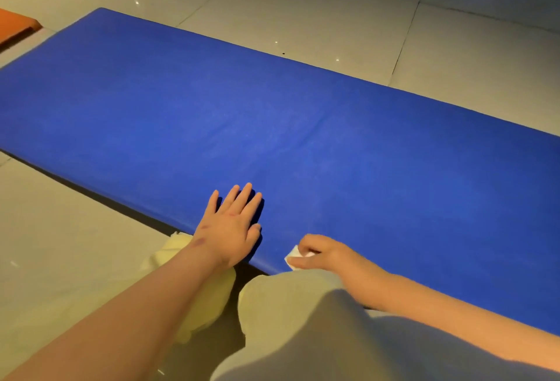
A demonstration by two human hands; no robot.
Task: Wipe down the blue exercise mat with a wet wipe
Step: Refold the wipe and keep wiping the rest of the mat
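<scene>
A long blue exercise mat [272, 126] lies flat on the tiled floor and runs from the upper left to the right edge of the view. My left hand [231, 226] rests flat on the mat near its front edge, fingers straight and spread. Just to its right, my right hand [318, 252] pinches a small folded white wet wipe [295, 256] and holds it against the mat's front edge, right above my knee.
My bent knee in grey trousers [303, 320] fills the bottom middle. A pale yellow soft object [194, 305] lies on the floor under my left forearm. An orange mat corner [15, 26] shows at the far left. Glossy grey floor tiles [333, 11] surround the mat.
</scene>
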